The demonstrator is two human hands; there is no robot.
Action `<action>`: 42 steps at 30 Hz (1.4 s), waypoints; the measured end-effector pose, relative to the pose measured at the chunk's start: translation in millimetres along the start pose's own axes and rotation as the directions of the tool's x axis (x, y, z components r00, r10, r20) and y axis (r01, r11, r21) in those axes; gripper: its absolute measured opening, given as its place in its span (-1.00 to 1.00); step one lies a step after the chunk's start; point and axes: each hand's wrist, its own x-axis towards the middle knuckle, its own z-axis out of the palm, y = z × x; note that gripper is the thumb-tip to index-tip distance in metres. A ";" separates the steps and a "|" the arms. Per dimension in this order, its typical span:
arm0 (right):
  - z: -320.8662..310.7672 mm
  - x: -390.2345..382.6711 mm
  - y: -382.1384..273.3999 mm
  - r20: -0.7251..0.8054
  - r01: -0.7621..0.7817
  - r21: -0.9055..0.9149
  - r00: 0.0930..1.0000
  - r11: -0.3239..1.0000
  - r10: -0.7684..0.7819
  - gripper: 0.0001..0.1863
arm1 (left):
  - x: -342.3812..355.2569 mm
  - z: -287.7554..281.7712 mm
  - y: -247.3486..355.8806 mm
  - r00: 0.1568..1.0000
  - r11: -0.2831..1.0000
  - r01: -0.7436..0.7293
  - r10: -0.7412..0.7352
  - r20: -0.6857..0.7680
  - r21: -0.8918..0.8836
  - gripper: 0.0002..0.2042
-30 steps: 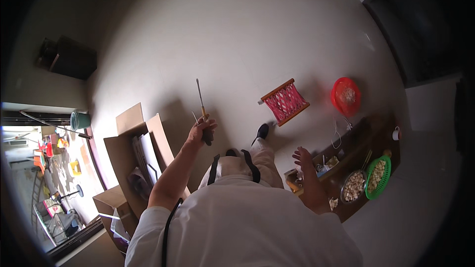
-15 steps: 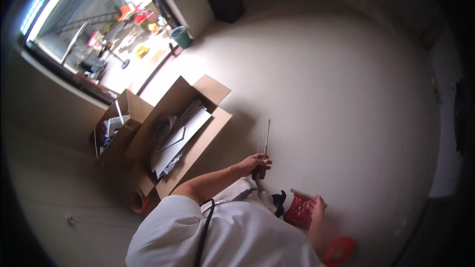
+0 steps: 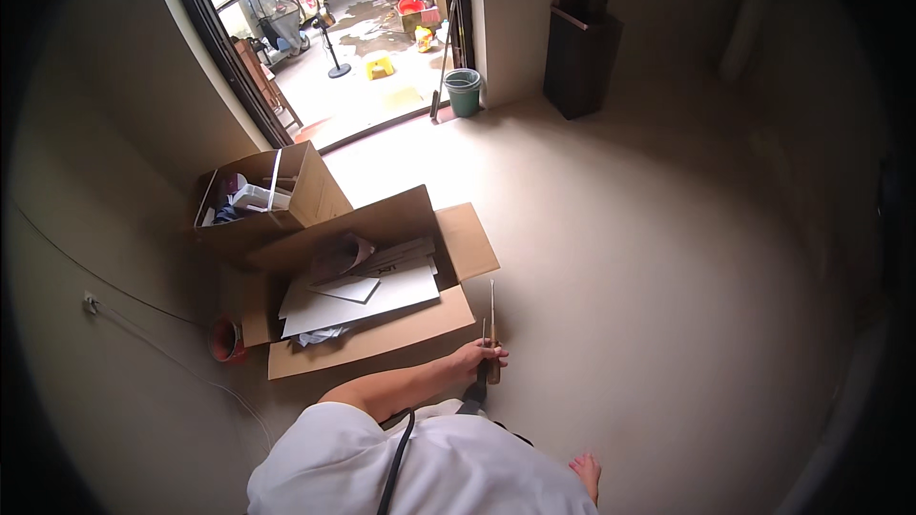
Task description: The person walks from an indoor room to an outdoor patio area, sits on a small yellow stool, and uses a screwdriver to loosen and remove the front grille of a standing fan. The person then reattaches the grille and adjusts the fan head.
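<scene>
My left hand is closed round two screwdrivers, both pointing up and away from me. The longer screwdriver has a brown handle and a thin metal shaft. Beside it is a shorter screwdriver, its dark handle partly hidden by my fingers. Low on the right, my right hand shows with its fingers apart and nothing visible in them. Left of my left hand stands an open cardboard box with white boards and crumpled wrapping inside.
A second cardboard box with mixed things stands behind the first. A red round container sits near the left wall, by a cable. A green bucket stands at the doorway, and a dark cabinet against the far wall.
The view has turned, so boxes and doorway sit further right. My right hand was at a red basket; it is now apart, and the basket is out of view. My left hand keeps the screwdrivers.
</scene>
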 end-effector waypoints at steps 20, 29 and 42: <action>79.7 240.5 -496.4 0.189 0.374 -0.472 0.927 0.798 -0.323 -0.67 | 156.7 128.9 298.7 0.852 0.732 -0.520 0.480 -0.209 -0.441 -0.68; 407.3 79.6 -692.4 0.795 0.846 0.170 -0.421 -0.505 -0.437 -0.63 | 240.0 97.1 407.5 0.747 0.498 -0.665 0.464 -0.476 -0.557 -0.68; 606.4 132.9 -842.8 0.887 0.761 0.088 -0.354 -0.642 -0.298 -0.81 | 329.7 30.7 619.8 0.724 0.440 -0.683 0.299 -0.622 -0.583 -0.74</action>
